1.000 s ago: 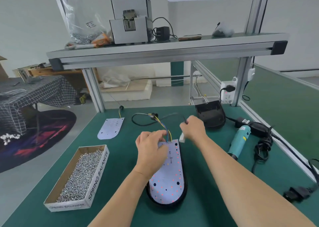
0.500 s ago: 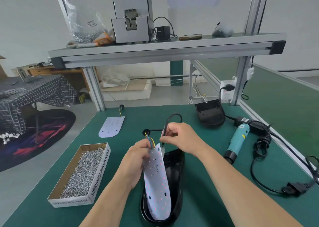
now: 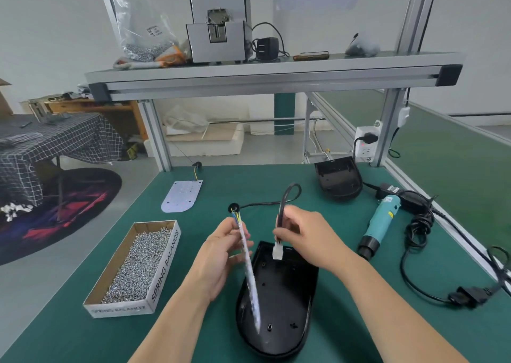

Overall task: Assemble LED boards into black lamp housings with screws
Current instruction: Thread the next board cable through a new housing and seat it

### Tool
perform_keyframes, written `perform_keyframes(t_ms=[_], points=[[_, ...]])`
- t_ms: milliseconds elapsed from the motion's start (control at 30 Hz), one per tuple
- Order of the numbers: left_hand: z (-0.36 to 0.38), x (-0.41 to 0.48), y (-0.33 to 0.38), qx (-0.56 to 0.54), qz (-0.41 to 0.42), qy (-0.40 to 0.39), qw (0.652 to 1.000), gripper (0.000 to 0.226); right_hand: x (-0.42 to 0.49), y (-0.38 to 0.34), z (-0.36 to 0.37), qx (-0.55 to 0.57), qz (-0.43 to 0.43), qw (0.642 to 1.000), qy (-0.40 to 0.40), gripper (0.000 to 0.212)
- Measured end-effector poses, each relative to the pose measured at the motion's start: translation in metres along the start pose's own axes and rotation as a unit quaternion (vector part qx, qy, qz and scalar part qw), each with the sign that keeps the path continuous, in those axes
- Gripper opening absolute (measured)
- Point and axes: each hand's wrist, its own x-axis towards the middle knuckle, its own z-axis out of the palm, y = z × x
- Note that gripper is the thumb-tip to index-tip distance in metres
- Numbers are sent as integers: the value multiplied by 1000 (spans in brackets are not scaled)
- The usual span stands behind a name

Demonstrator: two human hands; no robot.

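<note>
**A:** Your left hand (image 3: 218,255) had the LED board (image 3: 250,274) tipped up on its edge. That grip was clamped on the board's upper end, thumb on one side and fingers on the other.

**B:** You gave us only a sliver of it! The face was almost edge-on and blurred. Its lower end dipped into the black lamp housing (image 3: 282,302), which lay open on the desk (image 3: 69,340) right in front of you. I could not tell whether it touched the housing's floor.

**A:** Your right hand (image 3: 307,238) had its grip pinched tight on the black cable (image 3: 281,209), just above the white connector (image 3: 277,252). The connector hung over the housing's far end.

**B:** The coloured wires (image 3: 236,215) at the board's top were partly hidden behind your left fingers.

**A:** To your left, the box (image 3: 166,263) of screws (image 3: 138,266) sat well apart from the housing. Farther back lay a second board (image 3: 181,197) and a second housing (image 3: 338,181), apart from each other.

**B:** The screwdriver (image 3: 380,224) lay on your right. Its bit end was too dark to make out, and its cord ran in a tangle toward the frame's right edge.
</note>
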Motion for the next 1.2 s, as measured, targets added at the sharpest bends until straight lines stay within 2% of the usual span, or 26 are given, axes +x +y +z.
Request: perform_keyframes(t_ms=[167,433,567,733,933,1033,1100,1200], points=[[11,-1,-4,48,17,-31,998,36,-18,6,2,-18,-57,998,10,22],[22,5,-13,117,60,-10,991,21,-39,8,3,52,-43,997,24,23],[24,11,-17,143,54,28,988,29,-44,7,6,80,-67,994,17,23],[27,18,-5,137,61,40,988,35,-41,3,10,34,-102,992,64,28],[37,16,-7,175,87,44,980,38,-46,2,24,105,-44,988,103,14],[43,17,-5,255,130,52,957,39,-44,9,25,96,-20,990,99,12],[47,16,-6,316,154,51,935,36,-43,14,25,74,-9,994,82,11],[48,12,-10,325,147,103,928,18,-44,16,26,70,-6,993,90,11]])
